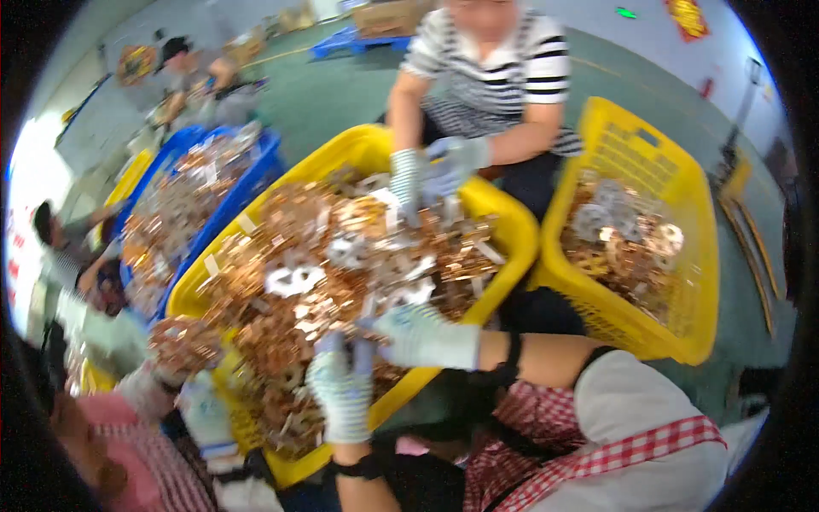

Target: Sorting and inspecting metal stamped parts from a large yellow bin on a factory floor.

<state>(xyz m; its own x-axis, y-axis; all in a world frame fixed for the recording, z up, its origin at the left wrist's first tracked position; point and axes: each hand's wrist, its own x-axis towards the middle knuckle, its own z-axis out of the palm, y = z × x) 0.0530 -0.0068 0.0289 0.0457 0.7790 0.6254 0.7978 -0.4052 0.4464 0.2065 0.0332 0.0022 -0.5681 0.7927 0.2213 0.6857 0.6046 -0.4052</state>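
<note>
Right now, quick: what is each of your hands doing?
Left hand: gloved, pressed into the heap of flat copper-coloured metal pieces; grip cannot be told.
Right hand: gloved, resting on the same heap; grip cannot be told.

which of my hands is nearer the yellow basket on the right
Right. Your right hand reaches over the near right rim of the middle bin, closer to the yellow basket on the right. Your left hand is further left, over the copper parts at the bin's near edge.

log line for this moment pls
left hand: gloved, on copper scrap | right hand: gloved, on scrap | bin: yellow basket | opposite: person's gloved hands in same basket
</note>
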